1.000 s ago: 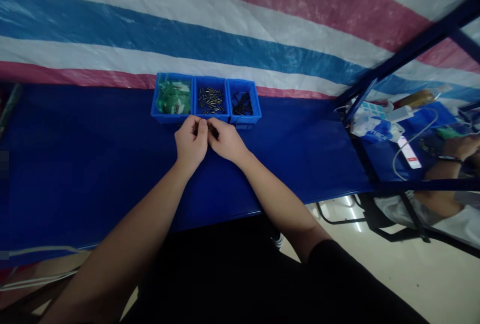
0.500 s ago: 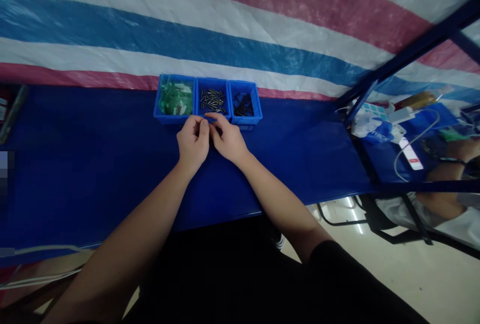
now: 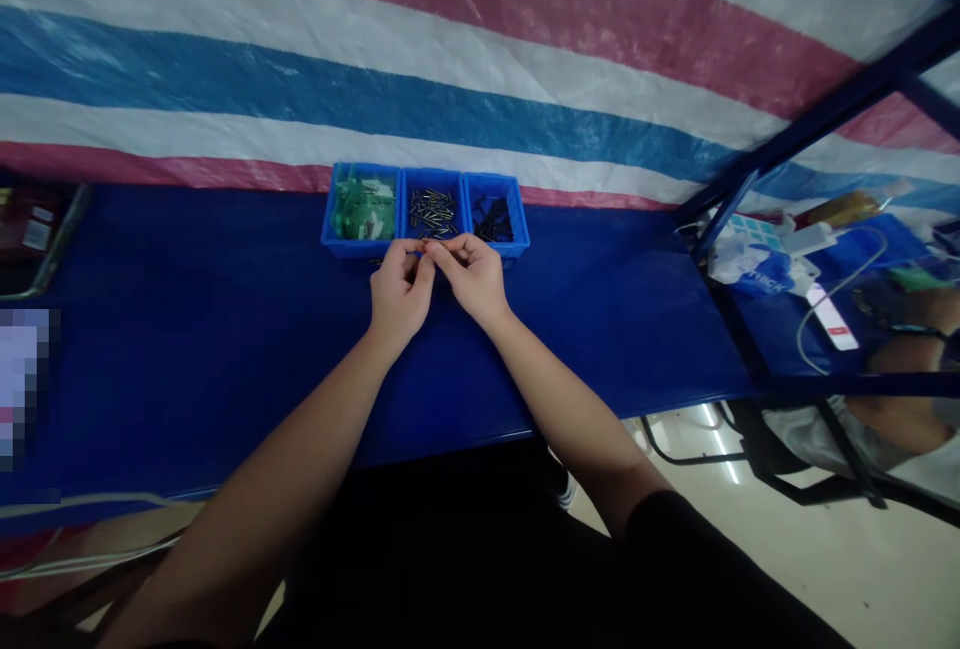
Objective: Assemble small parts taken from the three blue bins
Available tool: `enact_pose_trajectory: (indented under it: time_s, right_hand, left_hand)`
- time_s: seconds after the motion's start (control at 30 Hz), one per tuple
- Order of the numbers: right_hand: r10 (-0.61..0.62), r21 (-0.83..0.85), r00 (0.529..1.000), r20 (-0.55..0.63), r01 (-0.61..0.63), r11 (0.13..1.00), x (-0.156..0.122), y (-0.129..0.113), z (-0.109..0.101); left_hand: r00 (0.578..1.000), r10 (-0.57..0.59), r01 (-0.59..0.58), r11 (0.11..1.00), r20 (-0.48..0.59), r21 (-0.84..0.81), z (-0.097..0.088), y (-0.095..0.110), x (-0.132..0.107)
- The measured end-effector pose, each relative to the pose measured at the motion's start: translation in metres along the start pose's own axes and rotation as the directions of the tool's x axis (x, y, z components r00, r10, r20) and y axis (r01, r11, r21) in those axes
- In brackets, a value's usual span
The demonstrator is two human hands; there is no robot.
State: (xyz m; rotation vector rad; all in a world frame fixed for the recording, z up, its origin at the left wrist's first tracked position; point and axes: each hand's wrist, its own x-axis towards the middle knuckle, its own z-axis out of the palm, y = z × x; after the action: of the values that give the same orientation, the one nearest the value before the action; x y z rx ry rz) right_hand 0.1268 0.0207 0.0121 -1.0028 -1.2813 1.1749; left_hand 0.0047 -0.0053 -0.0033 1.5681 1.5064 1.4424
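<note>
Close together, left hand [image 3: 401, 291] and right hand [image 3: 472, 276], fingers pinched on something tiny, three blue bins [image 3: 425, 249] just behind, co-worker's arm [image 3: 896, 354] far right.

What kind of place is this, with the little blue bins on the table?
Probably a small assembly workshop. Three blue bins of sorted small parts stand on a blue workbench, both hands pinch something tiny, and another person works at the next bench.

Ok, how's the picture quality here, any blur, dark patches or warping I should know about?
Head view: the wide lens bends the blue metal frame and tilts the striped plastic tarp; the foreground under the blue table is nearly black; a pixelated patch sits at the left edge; whatever the left hand and right hand pinch before the three blue plastic bins is too small to tell.
</note>
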Motion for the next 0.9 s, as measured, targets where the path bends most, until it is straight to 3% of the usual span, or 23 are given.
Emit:
enact_pose_trajectory:
  time_s: [0.17,0.27,0.4,0.67,0.9]
  right_hand:
    - [0.037,0.079,0.999,0.002,-0.037,0.996,0.003,-0.0031,-0.0009]
    - [0.025,-0.003,1.0,0.011,-0.025,1.0,0.0024,-0.0048,-0.0024]
    - [-0.081,-0.139,0.996,0.021,0.083,0.987,0.0002,-0.0069,-0.0041]
    - [0.014,0.018,0.995,0.098,-0.016,1.0,0.0015,-0.0023,-0.0003]
    - [0.026,0.03,0.988,0.15,-0.03,0.999,0.0052,-0.0033,-0.0071]
  left_hand:
    - [1.0,0.001,-0.001,1.0,0.031,0.024,-0.0011,0.0067,-0.0005]
    - [1.0,-0.021,0.02,0.999,0.023,0.048,-0.0019,0.0086,0.0004]
    - [0.999,-0.05,0.051,0.996,-0.014,0.077,-0.0024,0.0057,0.0022]
    - [0.997,-0.069,0.071,0.993,-0.027,0.095,-0.0052,0.0036,0.0053]
    - [0.993,-0.107,0.109,0.992,-0.048,0.059,-0.0082,0.0064,0.0073]
